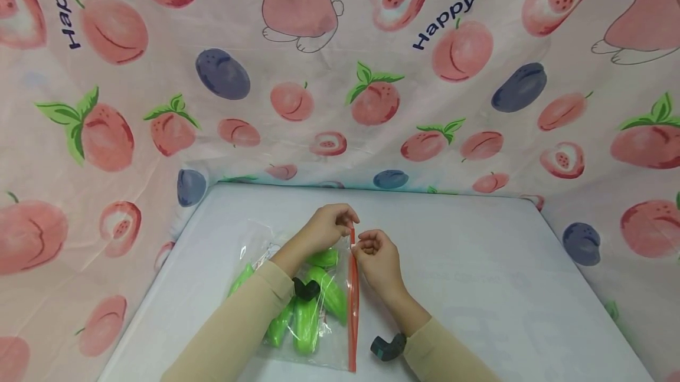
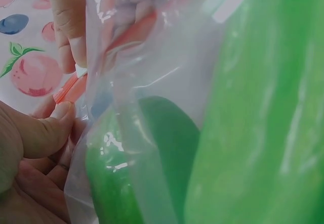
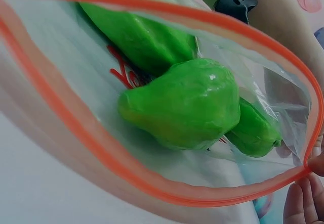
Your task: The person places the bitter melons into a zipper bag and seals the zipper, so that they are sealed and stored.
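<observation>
A clear zip bag (image 1: 334, 349) with a red-orange closure strip (image 1: 353, 311) lies on the table, holding several green, lumpy, elongated fruit-like pieces (image 3: 185, 105). My left hand (image 1: 326, 228) reaches over the bag and pinches the far end of the strip between thumb and fingers. Just nearer to me, my right hand (image 1: 379, 261) pinches a small white slider (image 2: 81, 71) on that strip. In the left wrist view, the left thumb (image 2: 61, 114) presses the strip's end just below the slider. The right wrist view shows the bag's mouth gaping wide, the strip's two sides meeting near the fingertips.
The white table (image 1: 478, 276) stretches away to the right of the bag. A fruit-patterned cloth (image 1: 329, 75) hangs behind and along both sides. Black wrist mounts sit on the left (image 1: 306, 289) and right (image 1: 388, 348) wrists.
</observation>
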Tool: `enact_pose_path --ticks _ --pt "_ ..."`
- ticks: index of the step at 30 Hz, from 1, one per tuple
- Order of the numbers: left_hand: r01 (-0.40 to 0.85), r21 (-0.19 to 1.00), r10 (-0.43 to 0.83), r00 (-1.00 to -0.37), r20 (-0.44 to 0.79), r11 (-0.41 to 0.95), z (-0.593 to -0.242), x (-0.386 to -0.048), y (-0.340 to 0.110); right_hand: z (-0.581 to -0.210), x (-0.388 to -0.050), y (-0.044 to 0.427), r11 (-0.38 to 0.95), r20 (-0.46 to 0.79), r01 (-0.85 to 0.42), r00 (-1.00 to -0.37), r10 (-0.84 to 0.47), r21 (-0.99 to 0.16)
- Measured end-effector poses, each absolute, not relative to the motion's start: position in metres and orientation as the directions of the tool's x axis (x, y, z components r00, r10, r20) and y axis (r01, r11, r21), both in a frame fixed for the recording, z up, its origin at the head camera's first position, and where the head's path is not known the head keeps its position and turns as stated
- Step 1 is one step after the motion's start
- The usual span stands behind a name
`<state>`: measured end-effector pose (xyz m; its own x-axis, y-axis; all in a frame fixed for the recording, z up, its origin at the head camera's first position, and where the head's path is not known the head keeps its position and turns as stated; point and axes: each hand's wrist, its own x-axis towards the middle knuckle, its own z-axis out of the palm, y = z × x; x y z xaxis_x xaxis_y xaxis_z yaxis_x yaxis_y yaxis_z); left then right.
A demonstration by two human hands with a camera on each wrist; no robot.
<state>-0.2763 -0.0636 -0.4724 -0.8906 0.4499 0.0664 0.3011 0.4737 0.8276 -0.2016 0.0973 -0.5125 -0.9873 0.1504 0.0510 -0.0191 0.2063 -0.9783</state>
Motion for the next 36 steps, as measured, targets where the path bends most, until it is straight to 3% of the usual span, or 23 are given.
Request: enact_pose_path --ticks 36 --pt "0.291 0.835 0.438 -0.897 0.068 0.466 -0.475 -0.283 -0.063 -0.517 -0.189 0.100 0.211 0.042 -0.018 -0.993 0.114 -0.977"
